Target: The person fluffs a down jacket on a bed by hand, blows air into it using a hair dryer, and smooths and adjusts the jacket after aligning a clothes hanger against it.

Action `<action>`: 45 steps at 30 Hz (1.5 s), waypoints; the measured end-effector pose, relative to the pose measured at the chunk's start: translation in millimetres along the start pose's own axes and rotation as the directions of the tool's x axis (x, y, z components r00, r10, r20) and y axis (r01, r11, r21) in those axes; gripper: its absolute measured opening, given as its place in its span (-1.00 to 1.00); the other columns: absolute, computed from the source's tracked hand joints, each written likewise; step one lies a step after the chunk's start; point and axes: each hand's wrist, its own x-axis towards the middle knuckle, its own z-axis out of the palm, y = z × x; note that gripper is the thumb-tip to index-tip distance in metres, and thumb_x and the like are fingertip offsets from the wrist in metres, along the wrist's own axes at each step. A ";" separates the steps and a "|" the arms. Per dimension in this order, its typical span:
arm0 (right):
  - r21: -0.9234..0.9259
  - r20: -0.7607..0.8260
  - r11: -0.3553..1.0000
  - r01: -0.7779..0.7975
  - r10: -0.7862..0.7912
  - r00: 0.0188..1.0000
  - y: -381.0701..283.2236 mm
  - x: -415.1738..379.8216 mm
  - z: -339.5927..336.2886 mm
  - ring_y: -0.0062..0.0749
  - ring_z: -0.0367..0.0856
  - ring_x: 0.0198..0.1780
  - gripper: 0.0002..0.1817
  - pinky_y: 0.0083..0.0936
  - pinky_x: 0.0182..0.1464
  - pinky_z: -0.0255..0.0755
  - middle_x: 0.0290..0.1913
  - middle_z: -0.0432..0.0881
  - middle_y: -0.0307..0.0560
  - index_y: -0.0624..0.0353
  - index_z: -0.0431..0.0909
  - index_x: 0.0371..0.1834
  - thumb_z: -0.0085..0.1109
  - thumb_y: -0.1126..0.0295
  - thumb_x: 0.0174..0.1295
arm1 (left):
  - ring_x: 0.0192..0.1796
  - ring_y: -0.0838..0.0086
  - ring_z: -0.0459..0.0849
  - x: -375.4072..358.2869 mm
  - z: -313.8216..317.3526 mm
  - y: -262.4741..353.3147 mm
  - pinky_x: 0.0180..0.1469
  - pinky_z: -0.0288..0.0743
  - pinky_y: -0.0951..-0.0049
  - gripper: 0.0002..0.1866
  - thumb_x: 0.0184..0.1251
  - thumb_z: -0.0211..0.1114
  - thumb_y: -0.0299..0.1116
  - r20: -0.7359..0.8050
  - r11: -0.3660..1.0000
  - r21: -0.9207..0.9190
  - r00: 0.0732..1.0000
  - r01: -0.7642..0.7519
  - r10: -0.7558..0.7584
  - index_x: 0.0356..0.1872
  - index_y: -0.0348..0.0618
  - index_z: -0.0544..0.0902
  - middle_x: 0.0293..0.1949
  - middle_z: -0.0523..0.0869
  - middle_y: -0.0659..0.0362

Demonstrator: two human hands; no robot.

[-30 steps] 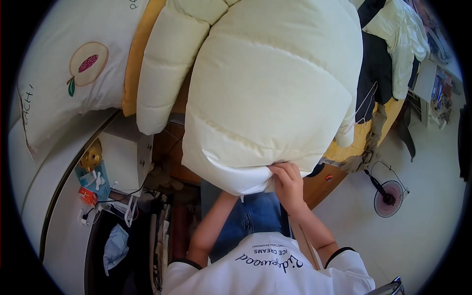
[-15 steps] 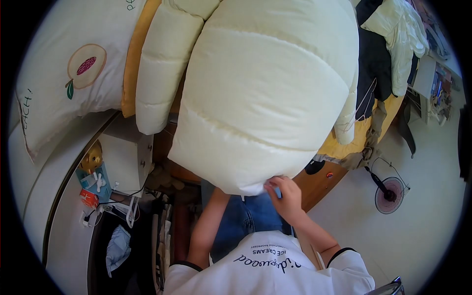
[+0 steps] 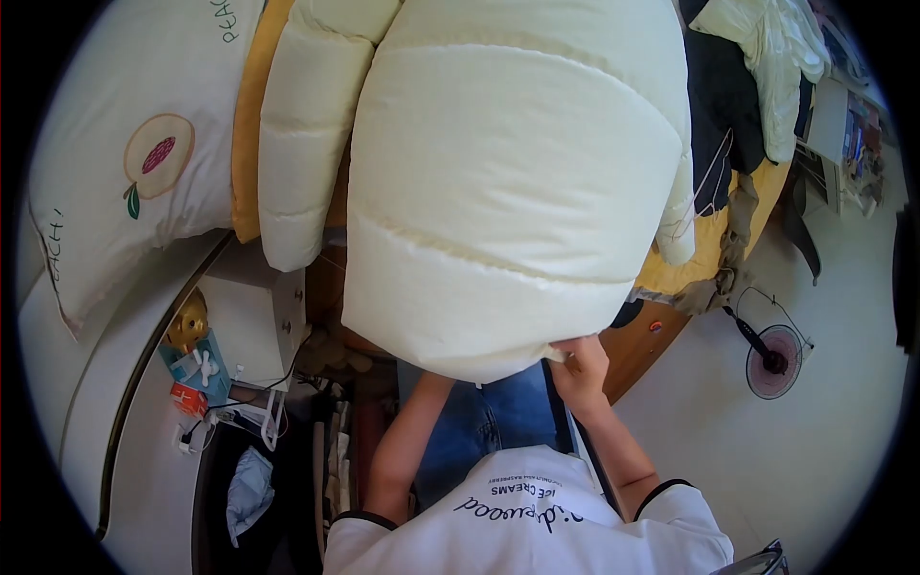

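A cream puffer jacket (image 3: pixel 508 182) is spread out in front of me, with its hem toward my body and one sleeve (image 3: pixel 305 153) lying to the left. My right hand (image 3: pixel 582 372) is closed on the hem at its lower right, thumb and fingers pinching the fabric. From the left, my left forearm (image 3: pixel 407 436) reaches under the hem. The jacket covers my left hand, so its fingers are hidden.
A white pillow (image 3: pixel 105 182) with a peach print lies at left, above a white bedside cabinet (image 3: pixel 251 316). Dark clothing (image 3: pixel 724 105) and a hanger (image 3: pixel 711 177) rest on the yellow bedding (image 3: pixel 771 196) at right. A fan (image 3: pixel 773 361) stands on the floor.
My right hand has moved slightly right along the hem and wraps the fabric more fully. The white inner edge that showed there is now out of sight. My left hand stays under the jacket.
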 end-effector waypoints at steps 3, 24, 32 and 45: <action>0.082 -0.141 0.954 0.287 -0.274 0.951 -1.9 -9.0 -0.5 -0.22 0.42 -0.22 -0.73 -0.50 -0.20 0.31 -0.22 0.41 0.02 0.17 0.39 -0.38 0.20 0.66 -0.15 | 0.18 0.35 0.30 -3.1 -0.7 3.2 0.24 0.14 0.35 -0.49 0.30 -0.05 -0.13 -0.001 1.000 -0.004 1.000 0.002 -0.002 0.21 -0.13 0.18 0.16 0.31 0.10; 0.073 -0.250 0.997 0.008 0.011 0.968 -10.4 12.3 -10.9 -0.34 0.42 -0.47 -0.79 -0.60 -0.43 0.29 -0.50 0.43 -0.08 0.23 0.45 -0.45 0.10 0.74 -0.17 | 0.18 0.35 0.29 11.1 2.4 2.5 0.24 0.14 0.35 -0.50 0.31 -0.07 -0.13 -0.020 0.992 0.122 1.000 0.021 -0.019 0.21 -0.13 0.17 0.16 0.30 0.10; 0.065 -0.056 0.984 0.168 -0.165 0.985 -20.6 9.8 -12.2 -0.25 0.47 -0.35 -0.70 -0.50 -0.31 0.36 -0.35 0.48 -0.06 0.22 0.47 -0.36 0.32 0.53 -0.22 | 0.19 0.35 0.29 1.5 -13.1 39.7 0.24 0.13 0.35 -0.50 0.31 -0.08 -0.13 -0.016 0.999 0.017 0.999 -0.042 0.043 0.21 -0.13 0.17 0.17 0.30 0.10; -0.126 -0.178 0.979 0.161 -0.182 0.967 -10.0 45.8 27.3 -0.18 0.43 -0.30 -0.70 -0.40 -0.26 0.31 -0.36 0.47 -0.08 0.21 0.46 -0.36 0.11 0.68 -0.26 | 0.19 0.35 0.29 4.1 -7.8 28.1 0.24 0.13 0.35 -0.50 0.32 -0.09 -0.12 -0.017 0.997 0.080 1.000 -0.009 0.010 0.21 -0.13 0.17 0.17 0.30 0.10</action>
